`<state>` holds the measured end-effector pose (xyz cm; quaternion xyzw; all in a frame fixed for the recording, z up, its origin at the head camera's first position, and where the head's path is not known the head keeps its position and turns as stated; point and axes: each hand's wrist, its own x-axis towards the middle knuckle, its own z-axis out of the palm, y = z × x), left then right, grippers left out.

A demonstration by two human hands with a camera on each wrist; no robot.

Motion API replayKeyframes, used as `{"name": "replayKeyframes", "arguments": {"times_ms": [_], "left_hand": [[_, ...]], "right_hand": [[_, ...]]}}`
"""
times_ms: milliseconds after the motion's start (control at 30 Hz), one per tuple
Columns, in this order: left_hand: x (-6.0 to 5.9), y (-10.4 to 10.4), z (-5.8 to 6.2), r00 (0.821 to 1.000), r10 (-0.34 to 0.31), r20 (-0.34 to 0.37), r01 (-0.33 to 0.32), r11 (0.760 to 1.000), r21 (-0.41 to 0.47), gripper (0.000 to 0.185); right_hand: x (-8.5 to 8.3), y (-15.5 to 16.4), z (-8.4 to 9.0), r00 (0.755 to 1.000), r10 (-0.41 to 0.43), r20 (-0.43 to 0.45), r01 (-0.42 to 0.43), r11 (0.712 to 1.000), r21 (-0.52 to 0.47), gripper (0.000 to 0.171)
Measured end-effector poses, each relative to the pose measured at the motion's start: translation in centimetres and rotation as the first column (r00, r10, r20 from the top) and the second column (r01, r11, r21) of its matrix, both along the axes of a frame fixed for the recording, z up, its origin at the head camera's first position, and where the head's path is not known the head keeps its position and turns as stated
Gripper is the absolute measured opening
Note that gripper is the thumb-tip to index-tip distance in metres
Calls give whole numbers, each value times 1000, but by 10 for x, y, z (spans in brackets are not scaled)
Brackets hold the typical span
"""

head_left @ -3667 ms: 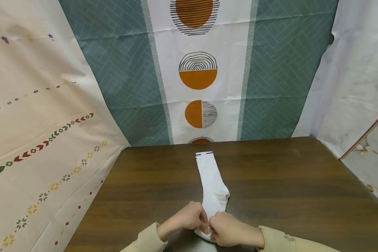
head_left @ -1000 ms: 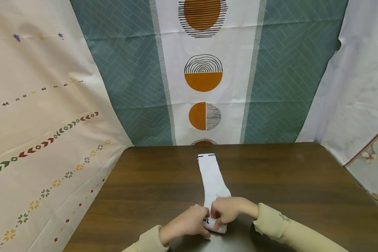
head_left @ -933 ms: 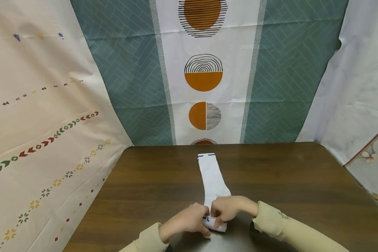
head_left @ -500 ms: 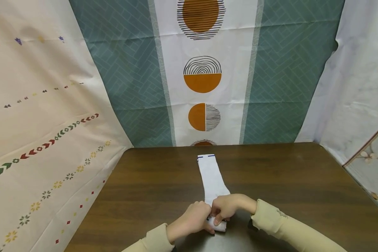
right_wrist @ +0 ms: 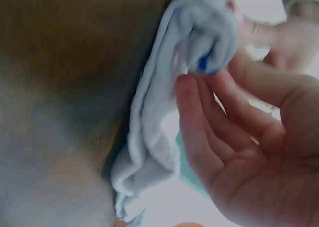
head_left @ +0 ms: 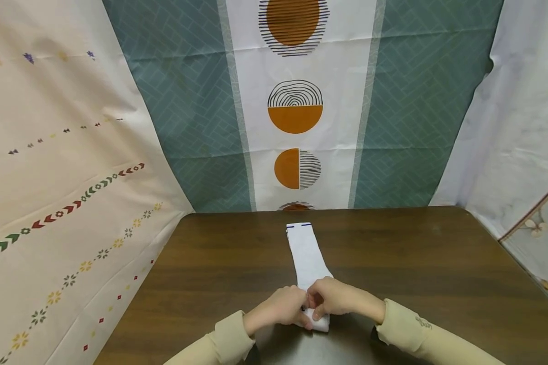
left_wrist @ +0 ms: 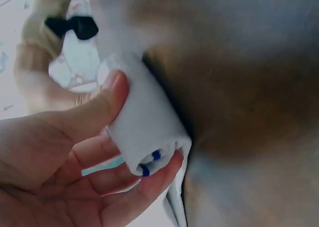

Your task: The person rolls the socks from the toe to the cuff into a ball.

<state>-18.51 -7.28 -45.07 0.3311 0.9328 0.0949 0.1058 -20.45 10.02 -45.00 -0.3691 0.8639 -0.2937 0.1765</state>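
Note:
White socks (head_left: pixel 305 253), laid one on the other, stretch away from me on the table, with blue marks at their far end. Their near end is wound into a roll (left_wrist: pixel 149 112); blue marks show inside its coil in both wrist views. My left hand (head_left: pixel 283 306) holds the roll's left side, thumb on the near face and fingertips at the coil's end. From the right, my right hand (head_left: pixel 337 298) pinches the roll between thumb and fingers. In the right wrist view the unrolled sock layers (right_wrist: pixel 147 132) run down from the coil.
The brown wooden table (head_left: pixel 219 258) carries the socks near its middle. Behind it hangs a green and white cloth (head_left: pixel 392 126) with orange circles. A cream patterned cloth (head_left: pixel 64 203) borders the left side, and a whitish marbled cloth (head_left: pixel 520 132) the right.
The near end, almost flat at first, is now a thicker roll. Both hands have moved slightly away from me with it, and the unrolled length is shorter. The far end stays put.

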Motion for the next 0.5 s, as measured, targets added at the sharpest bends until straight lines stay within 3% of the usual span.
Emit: {"name": "replayKeyframes", "arguments": {"times_ms": [100,233,367,500], "left_hand": [[-7,3,3,998,8,70,-7,1000,-14,45],[-14,4,5,983,18,181,-13,1000,-27,53],[-23,5,7,968,30,249,-18,999,-50,45],[-32,6,8,957,-1,292,20,998,-62,51]], "right_hand": [[12,1,1,974,39,-221,-33,999,31,17],[30,2,3,880,121,-458,-48,985,168,18],[40,1,3,825,142,-547,0,968,251,33],[40,-2,-2,802,109,-587,49,968,248,36]]}}
